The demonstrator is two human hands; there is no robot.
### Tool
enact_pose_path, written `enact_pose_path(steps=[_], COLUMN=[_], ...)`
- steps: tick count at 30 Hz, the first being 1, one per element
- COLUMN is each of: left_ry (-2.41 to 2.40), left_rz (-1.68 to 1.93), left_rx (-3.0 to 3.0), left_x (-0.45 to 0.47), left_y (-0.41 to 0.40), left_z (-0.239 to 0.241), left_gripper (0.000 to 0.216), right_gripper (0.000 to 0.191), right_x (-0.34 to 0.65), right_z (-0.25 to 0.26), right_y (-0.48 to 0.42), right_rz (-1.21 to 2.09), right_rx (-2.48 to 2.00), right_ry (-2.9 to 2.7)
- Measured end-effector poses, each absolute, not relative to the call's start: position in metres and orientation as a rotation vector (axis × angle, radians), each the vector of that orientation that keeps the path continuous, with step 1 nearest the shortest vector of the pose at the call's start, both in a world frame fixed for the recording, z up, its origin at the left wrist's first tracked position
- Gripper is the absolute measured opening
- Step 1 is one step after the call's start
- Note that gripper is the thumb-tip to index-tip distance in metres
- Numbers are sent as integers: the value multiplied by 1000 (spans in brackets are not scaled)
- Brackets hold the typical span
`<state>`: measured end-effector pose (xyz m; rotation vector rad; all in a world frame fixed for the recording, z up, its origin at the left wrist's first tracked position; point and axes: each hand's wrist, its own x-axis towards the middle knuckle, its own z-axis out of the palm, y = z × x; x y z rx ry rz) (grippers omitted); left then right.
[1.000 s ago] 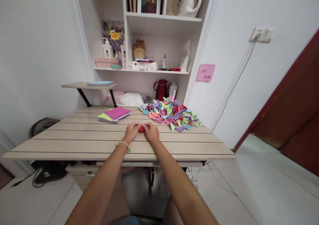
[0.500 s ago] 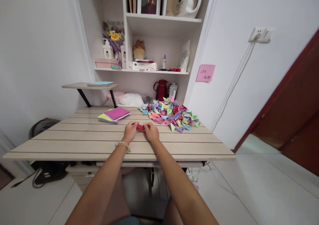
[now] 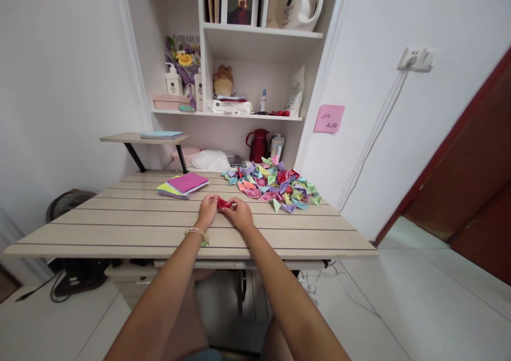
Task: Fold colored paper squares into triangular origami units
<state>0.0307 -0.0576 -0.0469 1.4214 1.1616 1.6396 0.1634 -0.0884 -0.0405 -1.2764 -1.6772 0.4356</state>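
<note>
One red paper point(image 3: 222, 204) sits pinched in the closed fingertips of left hand point(image 3: 208, 211) and right hand point(image 3: 240, 213); beyond it, paper boats point(image 3: 275, 182) rightward, coloured sheets point(image 3: 188, 181) leftward.

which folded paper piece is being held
The red piece between the left hand and right hand; the other folded pieces, some also red, lie in the multicoloured pile farther right.

Red paper point(image 3: 222, 203) in both hands point(image 3: 207, 211) point(image 3: 240, 214)
</note>
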Motion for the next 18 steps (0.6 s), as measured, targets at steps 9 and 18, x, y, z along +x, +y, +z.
enact_pose_path(steps=[9, 18], left_ry=[1044, 998], left_rz=[1601, 1593], left_rx=[1315, 1218], left_x=[31, 33], left_y=[-57, -61], left_z=[-45, -42], left_gripper=[19, 15], right_gripper=[21, 21], right_x=[164, 165], right_z=[-40, -42], right_y=[-90, -87], right_rz=[364, 382], right_rx=[-1355, -1303], right_ry=[-1645, -1631])
